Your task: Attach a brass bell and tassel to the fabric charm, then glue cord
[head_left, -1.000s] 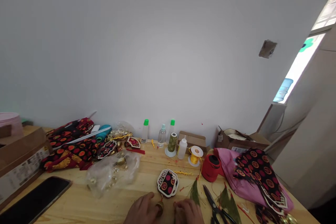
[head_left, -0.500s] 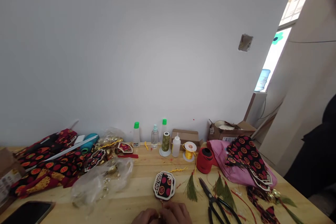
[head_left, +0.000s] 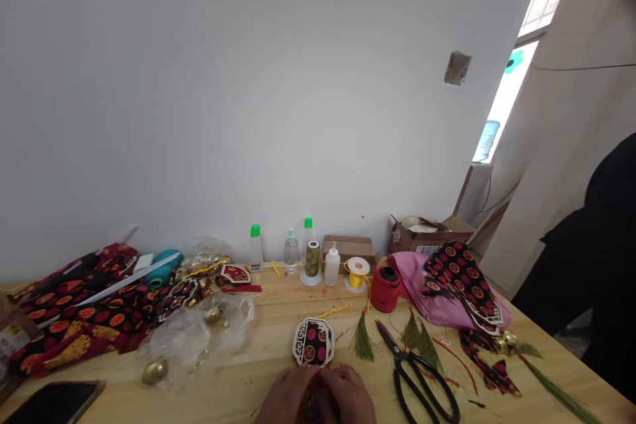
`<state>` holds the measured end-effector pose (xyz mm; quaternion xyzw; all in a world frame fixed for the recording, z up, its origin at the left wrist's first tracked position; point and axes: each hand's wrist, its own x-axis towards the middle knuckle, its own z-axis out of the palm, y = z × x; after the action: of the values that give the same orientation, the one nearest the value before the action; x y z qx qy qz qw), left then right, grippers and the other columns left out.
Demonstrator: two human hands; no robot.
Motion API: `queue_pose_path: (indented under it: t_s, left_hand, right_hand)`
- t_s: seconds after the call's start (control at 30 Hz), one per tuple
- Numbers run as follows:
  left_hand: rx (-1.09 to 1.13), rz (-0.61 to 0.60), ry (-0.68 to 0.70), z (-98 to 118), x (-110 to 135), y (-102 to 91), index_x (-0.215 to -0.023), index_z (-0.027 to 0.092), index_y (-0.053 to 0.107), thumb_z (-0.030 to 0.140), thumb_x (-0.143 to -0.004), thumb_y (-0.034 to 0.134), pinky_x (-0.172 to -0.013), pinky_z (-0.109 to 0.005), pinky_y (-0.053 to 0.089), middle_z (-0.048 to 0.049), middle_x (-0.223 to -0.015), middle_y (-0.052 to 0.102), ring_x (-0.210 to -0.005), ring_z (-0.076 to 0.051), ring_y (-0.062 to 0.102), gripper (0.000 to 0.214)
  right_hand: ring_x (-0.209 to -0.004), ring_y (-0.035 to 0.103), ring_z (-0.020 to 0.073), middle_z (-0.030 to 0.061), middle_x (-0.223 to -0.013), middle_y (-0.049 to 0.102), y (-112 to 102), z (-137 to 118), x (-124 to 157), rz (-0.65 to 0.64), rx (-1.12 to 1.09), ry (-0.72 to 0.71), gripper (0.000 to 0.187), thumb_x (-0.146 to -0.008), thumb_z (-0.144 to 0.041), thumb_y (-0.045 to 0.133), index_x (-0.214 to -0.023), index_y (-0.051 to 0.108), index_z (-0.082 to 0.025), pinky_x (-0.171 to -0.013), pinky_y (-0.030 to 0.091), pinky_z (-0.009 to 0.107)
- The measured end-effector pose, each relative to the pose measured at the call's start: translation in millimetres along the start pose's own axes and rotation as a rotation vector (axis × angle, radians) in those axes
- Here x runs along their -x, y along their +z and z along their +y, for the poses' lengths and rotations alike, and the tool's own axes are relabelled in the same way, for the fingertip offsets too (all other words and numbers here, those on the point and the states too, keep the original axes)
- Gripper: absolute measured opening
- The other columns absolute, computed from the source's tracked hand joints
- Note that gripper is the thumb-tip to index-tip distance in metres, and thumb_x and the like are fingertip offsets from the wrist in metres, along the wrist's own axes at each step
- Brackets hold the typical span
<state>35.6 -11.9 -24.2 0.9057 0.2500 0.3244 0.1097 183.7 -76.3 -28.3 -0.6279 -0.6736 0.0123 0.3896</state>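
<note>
My left hand (head_left: pixel 291 399) and my right hand (head_left: pixel 350 394) are pressed together at the bottom edge of the view, fingers curled round something small and hidden between them. Just beyond my knuckles a patterned ornament (head_left: pixel 313 342) with a white fretwork rim lies flat on the wooden table (head_left: pixel 258 371). A green tassel (head_left: pixel 363 340) lies to its right, and black scissors (head_left: pixel 417 374) rest further right.
Patterned red-black fabric (head_left: pixel 74 308) piles at the left, beside a clear bag (head_left: pixel 193 338) and a gold bell (head_left: pixel 155 371). Bottles (head_left: pixel 256 248), thread spools (head_left: pixel 312 262), a red spool (head_left: pixel 385 288), pink cloth (head_left: pixel 447 305) and a phone (head_left: pixel 52 403) surround. A dark-clothed person (head_left: pixel 596 265) stands at right.
The view has swung right and slightly down. My hands, apart on the table a second ago, have closed together over the small item. The person at the right has come further into view.
</note>
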Motion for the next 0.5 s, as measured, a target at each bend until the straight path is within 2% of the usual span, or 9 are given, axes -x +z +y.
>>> queue_pose_path:
  t_s: [0.13,0.23,0.33,0.4,0.5]
  left_hand:
    - [0.041,-0.151,-0.019,11.4,-16.1,-12.4,-0.112,0.027,0.047,0.012,-0.064,0.061,-0.082,-0.032,0.047,-0.0011,-0.101,0.065,-0.087,-0.019,0.060,0.052]
    - [0.070,-0.247,-0.110,15.8,-25.1,-19.3,-0.110,0.026,0.049,0.016,-0.065,0.062,-0.077,-0.033,0.047,-0.0024,-0.098,0.064,-0.086,-0.020,0.058,0.047]
    - [0.087,-0.297,-0.143,15.5,-27.0,-20.8,-0.111,0.024,0.049,0.017,-0.064,0.064,-0.078,-0.034,0.045,-0.0041,-0.098,0.063,-0.087,-0.021,0.057,0.049]
    - [0.097,-0.287,-0.156,14.3,-25.2,-20.1,-0.113,0.023,0.048,0.017,-0.065,0.063,-0.080,-0.035,0.043,-0.0054,-0.102,0.062,-0.091,-0.022,0.055,0.051]
    - [0.113,-0.272,-0.170,14.0,-22.9,-20.5,-0.111,0.024,0.048,0.022,-0.069,0.061,-0.079,-0.034,0.044,-0.0055,-0.100,0.062,-0.089,-0.021,0.055,0.043]
  right_hand:
    - [-0.069,0.057,0.0164,0.0038,-0.073,0.063,-7.4,-5.9,-1.8,0.042,-0.093,0.057,0.024,-0.069,-0.011,0.051,-0.089,0.060,-0.021,-0.061,0.045,0.023]
    - [-0.075,0.058,0.0170,0.0059,-0.079,0.063,-13.7,-10.0,-1.3,0.089,-0.211,0.182,0.022,-0.073,-0.013,0.049,-0.091,0.060,-0.019,-0.066,0.046,0.025]
    - [-0.075,0.058,0.0167,0.0060,-0.080,0.062,-19.6,-13.5,-1.4,0.106,-0.286,0.266,0.024,-0.072,-0.009,0.047,-0.090,0.060,-0.018,-0.067,0.047,0.026]
    - [-0.074,0.057,0.0166,0.0051,-0.078,0.062,-22.6,-14.8,-1.2,0.143,-0.275,0.248,0.021,-0.072,-0.009,0.047,-0.086,0.060,-0.018,-0.067,0.046,0.026]
    - [-0.075,0.054,0.0172,0.0042,-0.077,0.060,-23.9,-14.6,1.9,0.194,-0.172,0.115,0.020,-0.068,-0.005,0.046,-0.074,0.059,-0.020,-0.066,0.043,0.028]
